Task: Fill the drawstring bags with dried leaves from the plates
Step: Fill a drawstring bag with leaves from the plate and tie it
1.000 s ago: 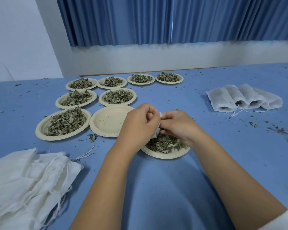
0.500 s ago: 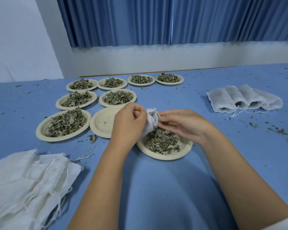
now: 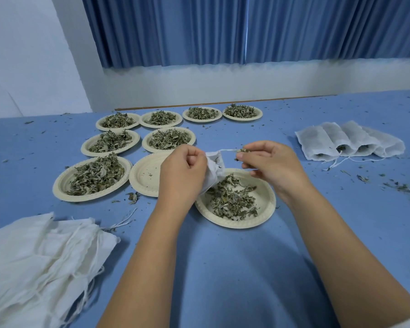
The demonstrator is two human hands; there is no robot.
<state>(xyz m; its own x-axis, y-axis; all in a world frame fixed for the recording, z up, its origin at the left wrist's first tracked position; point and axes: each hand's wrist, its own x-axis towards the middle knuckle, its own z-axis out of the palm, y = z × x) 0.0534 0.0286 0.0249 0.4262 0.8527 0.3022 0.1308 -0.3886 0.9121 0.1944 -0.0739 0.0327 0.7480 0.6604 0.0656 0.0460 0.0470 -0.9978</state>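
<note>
Cinching step, seemingly: drawstring bag (image 3: 214, 168) gripped in left hand (image 3: 182, 171), cord (image 3: 227, 150) pinched taut by right hand (image 3: 268, 162); next, steady outward pull.

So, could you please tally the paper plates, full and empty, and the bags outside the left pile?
Round beige paper plates with dried leaves: 8
Empty round beige paper plate: 1
Filled white mesh drawstring bags, right side: 4
White drawstring bag in the left hand: 1
Total: 14

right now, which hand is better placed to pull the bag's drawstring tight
Right, probably: the right hand pinches the drawstring, while the left hand grips the bag, steadying it.
</note>
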